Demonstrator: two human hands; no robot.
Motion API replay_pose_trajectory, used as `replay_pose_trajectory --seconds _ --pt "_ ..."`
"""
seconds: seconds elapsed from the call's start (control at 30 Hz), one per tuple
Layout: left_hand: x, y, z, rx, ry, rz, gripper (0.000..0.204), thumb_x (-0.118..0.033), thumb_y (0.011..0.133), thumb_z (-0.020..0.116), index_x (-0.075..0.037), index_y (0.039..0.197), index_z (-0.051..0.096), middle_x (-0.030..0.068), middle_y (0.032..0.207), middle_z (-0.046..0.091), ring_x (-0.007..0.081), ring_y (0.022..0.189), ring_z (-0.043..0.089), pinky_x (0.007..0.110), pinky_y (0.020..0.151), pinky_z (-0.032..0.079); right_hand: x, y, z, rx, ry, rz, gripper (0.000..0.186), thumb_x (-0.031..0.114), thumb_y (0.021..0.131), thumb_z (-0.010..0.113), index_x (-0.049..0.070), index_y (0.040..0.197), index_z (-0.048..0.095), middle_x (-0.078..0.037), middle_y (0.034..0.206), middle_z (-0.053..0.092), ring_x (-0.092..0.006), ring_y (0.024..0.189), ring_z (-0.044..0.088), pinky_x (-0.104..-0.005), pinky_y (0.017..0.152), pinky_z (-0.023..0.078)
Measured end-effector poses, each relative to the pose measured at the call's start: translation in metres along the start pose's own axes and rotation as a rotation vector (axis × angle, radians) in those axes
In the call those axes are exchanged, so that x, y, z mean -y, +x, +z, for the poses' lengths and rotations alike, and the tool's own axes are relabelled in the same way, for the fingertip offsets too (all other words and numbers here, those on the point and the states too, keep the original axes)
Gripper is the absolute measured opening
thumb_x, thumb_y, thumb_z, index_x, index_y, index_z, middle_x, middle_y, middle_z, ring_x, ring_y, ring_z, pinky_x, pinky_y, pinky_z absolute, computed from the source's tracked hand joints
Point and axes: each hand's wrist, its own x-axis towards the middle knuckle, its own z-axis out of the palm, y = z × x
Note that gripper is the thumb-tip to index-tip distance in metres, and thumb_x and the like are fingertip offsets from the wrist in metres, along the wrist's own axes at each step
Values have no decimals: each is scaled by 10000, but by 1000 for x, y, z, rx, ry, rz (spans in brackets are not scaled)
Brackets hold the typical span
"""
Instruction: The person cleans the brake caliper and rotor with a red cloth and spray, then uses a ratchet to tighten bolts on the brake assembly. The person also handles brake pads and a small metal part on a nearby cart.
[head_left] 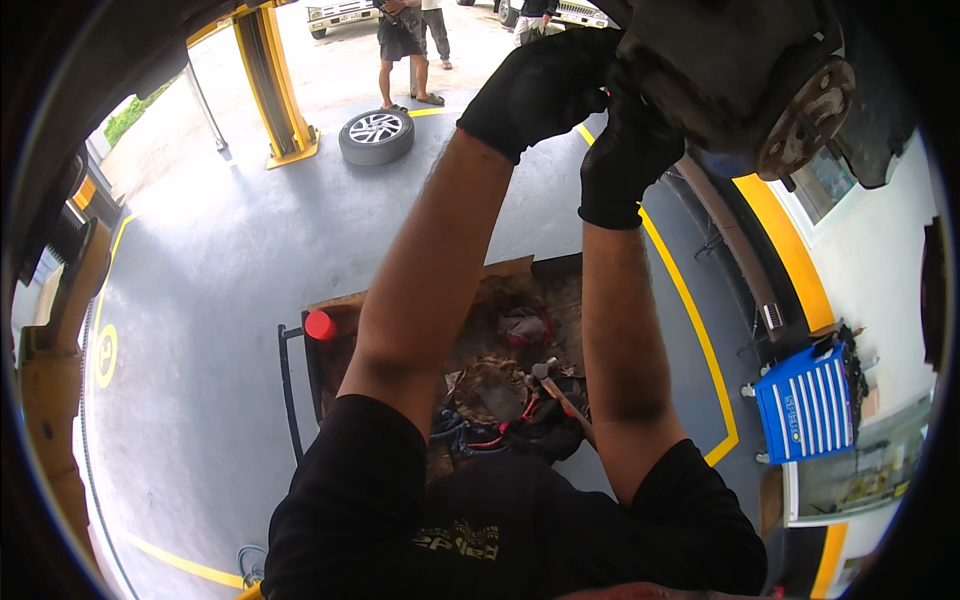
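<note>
Both of my arms reach up to a dark vehicle part (730,70) overhead. In a black glove, my left hand (545,92) is closed against its left edge. Just right of and below it, my right hand (632,165), also gloved in black, has its fingers curled in close to the same edge. The two hands nearly touch. Whatever the fingers grip is hidden by the gloves and the dark part. A rusty round flange (808,118) with holes sits on the right side of the part.
Below me stands a cart (345,365) with a hammer (560,390), rags and a red-capped container (320,325). A wheel (377,136) lies on the floor near a yellow lift post (270,90). A blue tool cabinet (805,405) is right. People (402,45) stand beyond.
</note>
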Motion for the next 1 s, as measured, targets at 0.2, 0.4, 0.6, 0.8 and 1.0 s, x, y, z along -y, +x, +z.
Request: replay_pose_trajectory --seconds 0.2,0.4,0.6,0.8,1.0 --pt "4 1 6 -32 26 37 430 -55 811 780 -44 1235 712 133 1208 731 311 1108 699 394 961 569 -2 -1 0 -4 65 40 220 -43 899 739 -58 1117 759 -107 1095 771 -178 939 724 -281 863 571" --pt "-1 4 2 103 51 -86 420 -69 839 777 -50 1253 710 120 1233 730 289 1133 694 375 967 564 1 -2 4 -10 172 93 223 -30 896 751 -57 1117 750 -94 1107 764 -171 953 718 -277 866 567" --pt "-8 6 -4 41 -197 -341 437 -103 860 782 -70 1287 692 119 1240 728 292 1145 691 373 977 559 6 -1 6 -27 128 113 212 -12 904 753 -57 1111 762 -95 1122 762 -156 940 711 -267 825 545" --pt "-10 6 -13 113 -318 -373 470 -90 861 775 -81 1319 670 118 1229 730 303 1125 700 373 963 571 10 -1 6 -4 18 48 184 0 910 753 -62 1082 774 -95 1076 772 -143 923 707 -270 810 534" --pt "5 14 -13 107 -67 -24 465 -95 834 780 -69 1288 687 129 1193 732 319 1083 703 383 945 576 7 -3 1 -13 65 138 191 5 906 765 -65 1084 770 -103 1082 771 -144 928 708 -285 832 543"
